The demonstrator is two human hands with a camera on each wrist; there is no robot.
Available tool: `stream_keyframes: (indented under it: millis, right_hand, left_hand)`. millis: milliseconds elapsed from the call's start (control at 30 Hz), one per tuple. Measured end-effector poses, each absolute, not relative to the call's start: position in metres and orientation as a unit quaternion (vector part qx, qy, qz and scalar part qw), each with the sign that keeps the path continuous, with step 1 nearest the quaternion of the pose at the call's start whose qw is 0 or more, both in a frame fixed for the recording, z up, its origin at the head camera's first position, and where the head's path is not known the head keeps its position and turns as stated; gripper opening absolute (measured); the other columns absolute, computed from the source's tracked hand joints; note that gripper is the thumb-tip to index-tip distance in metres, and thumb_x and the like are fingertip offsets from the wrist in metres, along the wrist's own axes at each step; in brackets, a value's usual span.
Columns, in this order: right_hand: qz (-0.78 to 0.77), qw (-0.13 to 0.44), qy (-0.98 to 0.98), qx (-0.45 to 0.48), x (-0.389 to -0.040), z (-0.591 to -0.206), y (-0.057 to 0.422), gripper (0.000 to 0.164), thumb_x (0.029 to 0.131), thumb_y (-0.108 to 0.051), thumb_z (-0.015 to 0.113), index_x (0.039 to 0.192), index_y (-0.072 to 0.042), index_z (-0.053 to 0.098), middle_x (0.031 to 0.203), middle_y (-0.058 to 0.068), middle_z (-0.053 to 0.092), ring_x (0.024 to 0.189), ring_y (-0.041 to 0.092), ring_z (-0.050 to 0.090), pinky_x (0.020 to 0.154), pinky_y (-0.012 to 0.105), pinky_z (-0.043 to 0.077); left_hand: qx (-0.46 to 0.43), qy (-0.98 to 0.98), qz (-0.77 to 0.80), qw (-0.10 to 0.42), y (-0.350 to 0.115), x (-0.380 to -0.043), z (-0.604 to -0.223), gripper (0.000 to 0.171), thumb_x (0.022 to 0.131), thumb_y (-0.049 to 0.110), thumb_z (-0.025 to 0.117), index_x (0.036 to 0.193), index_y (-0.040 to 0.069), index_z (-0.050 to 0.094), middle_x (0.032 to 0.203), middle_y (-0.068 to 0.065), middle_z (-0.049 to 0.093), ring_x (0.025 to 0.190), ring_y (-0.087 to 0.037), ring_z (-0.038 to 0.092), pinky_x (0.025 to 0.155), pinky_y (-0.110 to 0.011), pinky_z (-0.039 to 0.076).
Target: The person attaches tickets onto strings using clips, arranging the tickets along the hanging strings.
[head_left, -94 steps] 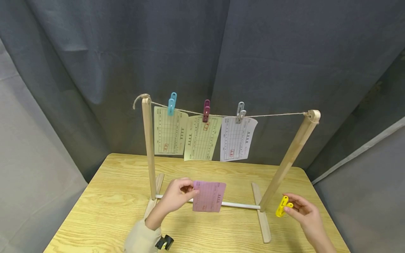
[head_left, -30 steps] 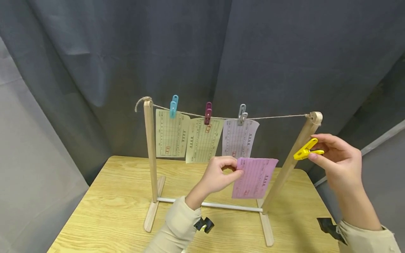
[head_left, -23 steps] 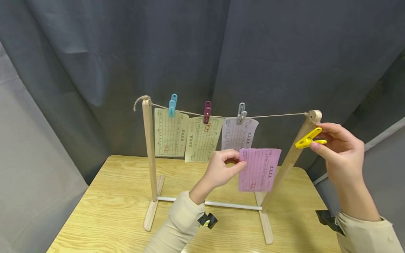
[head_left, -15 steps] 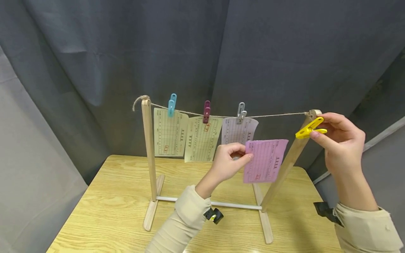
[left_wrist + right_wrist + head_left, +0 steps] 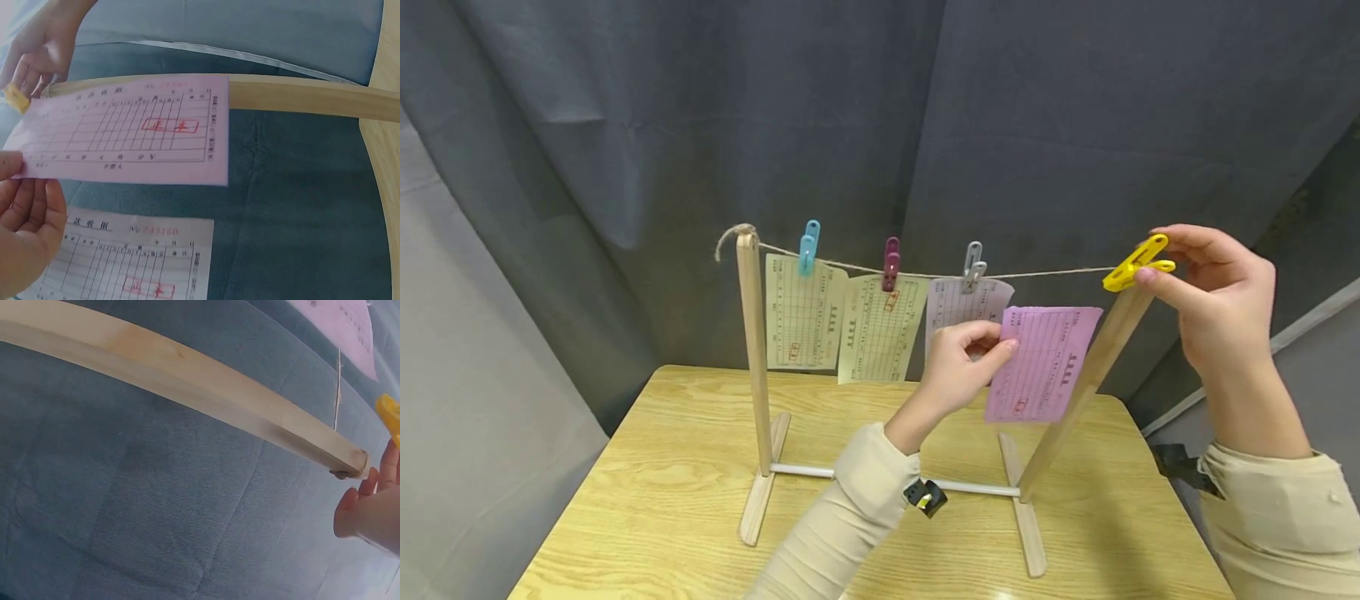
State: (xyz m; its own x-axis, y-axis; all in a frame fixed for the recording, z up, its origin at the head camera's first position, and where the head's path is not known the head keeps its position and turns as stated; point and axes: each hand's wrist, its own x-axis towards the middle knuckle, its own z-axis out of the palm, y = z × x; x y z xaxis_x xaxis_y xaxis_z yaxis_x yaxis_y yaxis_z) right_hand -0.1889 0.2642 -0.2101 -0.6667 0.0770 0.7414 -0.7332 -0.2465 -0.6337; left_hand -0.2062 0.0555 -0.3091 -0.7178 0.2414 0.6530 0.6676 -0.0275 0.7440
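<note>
My left hand (image 5: 966, 362) pinches the left edge of a pink receipt slip (image 5: 1048, 364), held just below the twine (image 5: 1052, 272) and overlapping a white slip (image 5: 958, 308) behind it. In the left wrist view the pink receipt slip (image 5: 125, 131) shows a printed grid and a red stamp. My right hand (image 5: 1228, 292) pinches a yellow clothespin (image 5: 1138, 265) between thumb and fingers, in front of the top of the right post. The right wrist view catches only part of the yellow clothespin (image 5: 390, 415) at its edge.
Two yellow-green slips (image 5: 802, 312) and the white one hang from the twine by a blue clothespin (image 5: 808, 248), a maroon clothespin (image 5: 891, 264) and a grey clothespin (image 5: 973, 268). The wooden frame's left post (image 5: 752, 358) and right post (image 5: 1086, 383) stand on a wood-grain table (image 5: 647, 492); grey curtains hang behind.
Both hands have risen from low over the table toward the twine. The pink slip has moved up and to the right, and the yellow clothespin up to the right post's top.
</note>
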Motion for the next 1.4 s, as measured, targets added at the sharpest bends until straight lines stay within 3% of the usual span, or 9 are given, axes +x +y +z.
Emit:
stream_keyframes:
  millis: [200,600,867,1033,1133,1233,1333,1400]
  right_hand:
    - [0.736,0.209,-0.580,0.279,-0.197,-0.198,0.269,0.031,0.074,0.027,0.051,0.103,0.017,0.058,0.086,0.015,0.064,0.070,0.021,0.053,0.059,0.017,0.049]
    - [0.782,0.108,-0.554,0.263,-0.219,-0.186,0.282,0.025,0.078,0.026,0.048,0.095,0.014,0.062,0.081,0.016,0.064,0.069,0.021,0.060,0.068,0.023,0.052]
    - [0.793,0.037,-0.569,0.216,-0.230,-0.185,0.287,0.021,0.082,0.018,0.051,0.086,0.006,0.068,0.079,0.010,0.066,0.065,0.018,0.062,0.060,0.021,0.051]
    - [0.783,0.034,-0.590,0.197,-0.231,-0.183,0.284,0.021,0.082,0.016,0.053,0.083,0.004,0.069,0.077,0.009,0.066,0.061,0.016,0.060,0.049,0.020,0.044]
    - [0.785,0.044,-0.592,0.180,-0.230,-0.181,0.281,0.017,0.080,0.015,0.057,0.080,0.004,0.070,0.073,0.008,0.066,0.052,0.014,0.053,0.039,0.019,0.030]
    - [0.784,0.055,-0.596,0.166,-0.230,-0.178,0.279,0.015,0.078,0.015,0.060,0.077,0.003,0.070,0.070,0.008,0.066,0.048,0.013,0.047,0.038,0.024,0.014]
    - [0.775,0.065,-0.609,0.156,-0.231,-0.176,0.276,0.016,0.076,0.016,0.061,0.075,0.004,0.070,0.070,0.008,0.067,0.051,0.012,0.051,0.039,0.024,0.013]
    - [0.769,0.069,-0.615,0.159,-0.233,-0.175,0.275,0.017,0.075,0.018,0.060,0.075,0.004,0.070,0.071,0.008,0.067,0.056,0.013,0.054,0.037,0.021,0.019]
  left_hand:
    - [-0.318,-0.681,-0.638,0.166,0.066,-0.210,-0.303,0.010,0.083,0.002,0.062,0.087,-0.007,0.065,0.079,-0.015,0.066,0.065,-0.004,0.055,0.061,-0.016,0.049]
    - [-0.278,-0.659,-0.678,0.170,0.084,-0.213,-0.303,0.011,0.084,0.001,0.061,0.089,-0.008,0.065,0.077,-0.016,0.064,0.061,-0.003,0.052,0.057,-0.015,0.048]
    - [-0.248,-0.668,-0.673,0.199,0.092,-0.214,-0.306,0.008,0.082,0.001,0.063,0.086,-0.006,0.066,0.075,-0.012,0.065,0.062,-0.003,0.054,0.057,-0.014,0.048]
    - [-0.247,-0.667,-0.673,0.202,0.093,-0.216,-0.306,0.009,0.082,0.000,0.063,0.087,-0.006,0.066,0.075,-0.013,0.065,0.061,-0.001,0.053,0.056,-0.014,0.048]
    - [-0.244,-0.673,-0.667,0.204,0.092,-0.217,-0.305,0.009,0.082,0.001,0.063,0.087,-0.006,0.066,0.076,-0.012,0.065,0.061,0.000,0.053,0.056,-0.014,0.048]
    - [-0.244,-0.677,-0.664,0.204,0.092,-0.218,-0.304,0.009,0.082,0.001,0.063,0.087,-0.005,0.067,0.077,-0.012,0.066,0.061,-0.001,0.053,0.056,-0.013,0.048]
    - [-0.244,-0.676,-0.664,0.205,0.092,-0.218,-0.303,0.009,0.082,0.001,0.063,0.088,-0.005,0.067,0.077,-0.012,0.066,0.062,-0.002,0.054,0.056,-0.013,0.048]
    - [-0.246,-0.673,-0.667,0.206,0.092,-0.219,-0.303,0.010,0.082,0.001,0.063,0.088,-0.006,0.066,0.078,-0.013,0.066,0.062,-0.002,0.054,0.057,-0.013,0.048]
